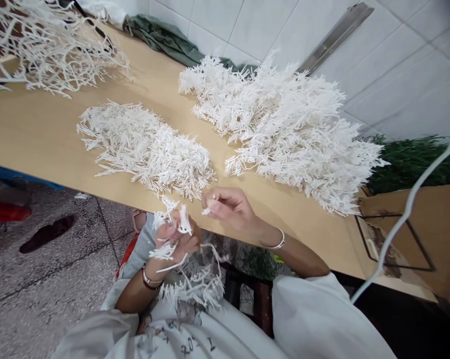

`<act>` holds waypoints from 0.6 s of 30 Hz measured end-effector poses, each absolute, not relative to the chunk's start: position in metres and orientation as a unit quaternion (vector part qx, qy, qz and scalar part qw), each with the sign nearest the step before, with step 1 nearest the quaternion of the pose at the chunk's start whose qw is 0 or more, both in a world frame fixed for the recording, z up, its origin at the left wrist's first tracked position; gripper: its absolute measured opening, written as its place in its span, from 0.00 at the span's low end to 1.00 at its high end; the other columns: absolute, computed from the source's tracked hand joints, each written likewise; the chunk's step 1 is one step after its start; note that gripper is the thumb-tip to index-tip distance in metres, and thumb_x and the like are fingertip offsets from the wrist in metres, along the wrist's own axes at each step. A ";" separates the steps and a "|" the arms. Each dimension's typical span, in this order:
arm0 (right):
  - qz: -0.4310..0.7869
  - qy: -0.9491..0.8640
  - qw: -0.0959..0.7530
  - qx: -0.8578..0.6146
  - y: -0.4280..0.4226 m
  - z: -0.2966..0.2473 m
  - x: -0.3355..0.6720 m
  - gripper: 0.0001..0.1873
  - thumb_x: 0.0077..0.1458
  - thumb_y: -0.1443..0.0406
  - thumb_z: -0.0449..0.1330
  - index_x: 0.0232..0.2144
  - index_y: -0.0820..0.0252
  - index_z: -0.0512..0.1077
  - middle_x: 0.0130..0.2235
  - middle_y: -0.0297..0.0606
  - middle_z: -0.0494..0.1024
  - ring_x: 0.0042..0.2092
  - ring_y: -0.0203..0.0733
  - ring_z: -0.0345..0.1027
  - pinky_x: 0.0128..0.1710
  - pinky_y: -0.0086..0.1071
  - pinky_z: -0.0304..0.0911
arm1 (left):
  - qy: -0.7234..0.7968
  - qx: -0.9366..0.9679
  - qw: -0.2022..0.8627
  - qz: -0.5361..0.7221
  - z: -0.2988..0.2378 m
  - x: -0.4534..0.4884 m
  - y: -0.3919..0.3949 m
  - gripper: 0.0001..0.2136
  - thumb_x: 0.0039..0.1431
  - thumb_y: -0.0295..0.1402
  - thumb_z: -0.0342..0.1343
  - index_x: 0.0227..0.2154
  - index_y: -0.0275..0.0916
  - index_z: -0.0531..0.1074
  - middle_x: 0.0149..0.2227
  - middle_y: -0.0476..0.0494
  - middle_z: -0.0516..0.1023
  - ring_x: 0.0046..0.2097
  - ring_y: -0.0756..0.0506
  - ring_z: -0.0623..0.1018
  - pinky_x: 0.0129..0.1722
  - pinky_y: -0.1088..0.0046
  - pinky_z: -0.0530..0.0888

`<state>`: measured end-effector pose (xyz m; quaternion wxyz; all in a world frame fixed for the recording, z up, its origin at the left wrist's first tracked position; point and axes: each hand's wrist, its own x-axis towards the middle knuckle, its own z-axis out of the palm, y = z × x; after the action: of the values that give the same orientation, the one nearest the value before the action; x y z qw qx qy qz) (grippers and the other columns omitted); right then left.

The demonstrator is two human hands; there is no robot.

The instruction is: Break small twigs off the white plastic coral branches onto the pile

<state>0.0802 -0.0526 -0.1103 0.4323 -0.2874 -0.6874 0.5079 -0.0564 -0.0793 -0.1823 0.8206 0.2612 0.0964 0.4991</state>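
My left hand is closed around a white branching plastic stem, like an artificial plant branch. Its tufted tips poke out above the fingers, and the rest hangs down over my lap. Just right of it, my right hand pinches a small white piece, mostly hidden by the fingertips. Both hands are at the table's front edge, apart from each other. Beyond them lies a low heap of short white sprigs. A larger pile of white branched sprays spreads at the right.
Bare white stems lie heaped at the table's far left. A dark green cloth lies along the tiled wall. Green artificial foliage and a cardboard box stand at right, where a white cable crosses the view.
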 end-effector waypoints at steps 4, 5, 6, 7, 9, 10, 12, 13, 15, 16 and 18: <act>0.288 -0.790 0.379 -0.386 -0.022 -0.100 0.082 0.22 0.56 0.60 0.59 0.16 0.61 0.57 0.18 0.26 0.55 0.21 0.27 0.48 0.22 0.26 0.45 | 0.151 0.274 0.786 0.533 -0.172 -0.062 -0.085 0.18 0.43 0.44 0.64 0.15 0.38 0.64 0.09 0.55 0.61 0.12 0.56 0.58 0.12 0.80 0.59; 0.259 -0.796 0.363 -0.409 -0.013 -0.099 0.083 0.24 0.56 0.58 0.58 0.15 0.61 0.55 0.17 0.25 0.53 0.21 0.27 0.46 0.22 0.26 0.44 | 0.181 0.284 0.767 0.546 -0.169 -0.063 -0.088 0.14 0.43 0.42 0.64 0.18 0.38 0.68 0.12 0.53 0.67 0.15 0.54 0.63 0.16 0.78 0.64; 0.233 -0.801 0.346 -0.429 -0.005 -0.098 0.084 0.26 0.56 0.57 0.58 0.15 0.61 0.53 0.17 0.25 0.51 0.21 0.27 0.44 0.22 0.27 0.43 | 0.211 0.298 0.747 0.555 -0.166 -0.064 -0.090 0.12 0.44 0.41 0.64 0.21 0.39 0.71 0.15 0.51 0.71 0.18 0.53 0.67 0.20 0.76 0.68; 0.208 -0.804 0.332 -0.448 0.002 -0.098 0.086 0.27 0.56 0.55 0.58 0.14 0.61 0.51 0.16 0.25 0.48 0.21 0.27 0.42 0.22 0.27 0.42 | 0.239 0.316 0.727 0.560 -0.165 -0.065 -0.092 0.10 0.45 0.41 0.64 0.23 0.40 0.73 0.18 0.51 0.74 0.20 0.51 0.70 0.24 0.75 0.69; 0.175 -0.806 0.315 -0.470 0.014 -0.099 0.093 0.28 0.56 0.54 0.57 0.14 0.61 0.50 0.16 0.25 0.47 0.20 0.27 0.41 0.22 0.28 0.41 | 0.287 0.359 0.693 0.555 -0.165 -0.067 -0.094 0.10 0.48 0.41 0.62 0.24 0.40 0.75 0.21 0.49 0.76 0.23 0.50 0.72 0.27 0.73 0.69; 0.163 -0.804 0.316 -0.476 0.018 -0.100 0.099 0.27 0.56 0.54 0.57 0.14 0.61 0.51 0.16 0.25 0.48 0.20 0.28 0.42 0.22 0.28 0.42 | 0.306 0.379 0.679 0.548 -0.166 -0.069 -0.094 0.10 0.50 0.42 0.60 0.24 0.41 0.76 0.23 0.48 0.77 0.24 0.50 0.72 0.27 0.73 0.69; 0.131 -0.799 0.332 -0.483 0.023 -0.104 0.113 0.22 0.58 0.55 0.55 0.17 0.60 0.58 0.18 0.27 0.55 0.21 0.29 0.48 0.24 0.28 0.47 | 0.327 0.407 0.658 0.543 -0.169 -0.073 -0.093 0.11 0.53 0.42 0.58 0.25 0.41 0.77 0.25 0.47 0.78 0.26 0.49 0.72 0.28 0.72 0.68; 0.102 -0.800 0.339 -0.485 0.023 -0.107 0.121 0.19 0.59 0.57 0.54 0.20 0.60 0.61 0.20 0.28 0.59 0.23 0.31 0.53 0.26 0.28 0.51 | 0.331 0.413 0.650 0.546 -0.171 -0.075 -0.093 0.11 0.54 0.42 0.57 0.25 0.41 0.77 0.26 0.46 0.78 0.27 0.48 0.73 0.29 0.71 0.69; 0.041 -0.816 0.326 -0.475 0.023 -0.115 0.136 0.13 0.59 0.60 0.55 0.25 0.60 0.67 0.26 0.33 0.69 0.31 0.35 0.62 0.35 0.31 0.58 | 0.335 0.420 0.635 0.555 -0.174 -0.079 -0.091 0.10 0.54 0.41 0.57 0.26 0.41 0.77 0.26 0.46 0.78 0.29 0.47 0.74 0.31 0.71 0.69; 0.018 -0.826 0.310 -0.470 0.022 -0.119 0.142 0.10 0.59 0.61 0.55 0.29 0.60 0.70 0.30 0.36 0.72 0.36 0.38 0.65 0.40 0.33 0.59 | 0.341 0.422 0.629 0.556 -0.174 -0.081 -0.090 0.10 0.54 0.41 0.56 0.25 0.41 0.77 0.26 0.46 0.78 0.29 0.47 0.74 0.30 0.71 0.69; -0.019 -0.841 0.272 -0.467 0.019 -0.130 0.151 0.08 0.59 0.63 0.55 0.37 0.59 0.73 0.41 0.40 0.75 0.46 0.42 0.65 0.47 0.38 0.58 | 0.362 0.427 0.625 0.544 -0.172 -0.085 -0.090 0.10 0.55 0.41 0.56 0.26 0.41 0.77 0.25 0.47 0.77 0.24 0.50 0.71 0.25 0.73 0.66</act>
<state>0.1509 0.0187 -0.1302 0.2719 -0.4672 -0.8411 -0.0187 -0.0851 -0.0901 -0.1719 0.6246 0.4274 0.3618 0.5444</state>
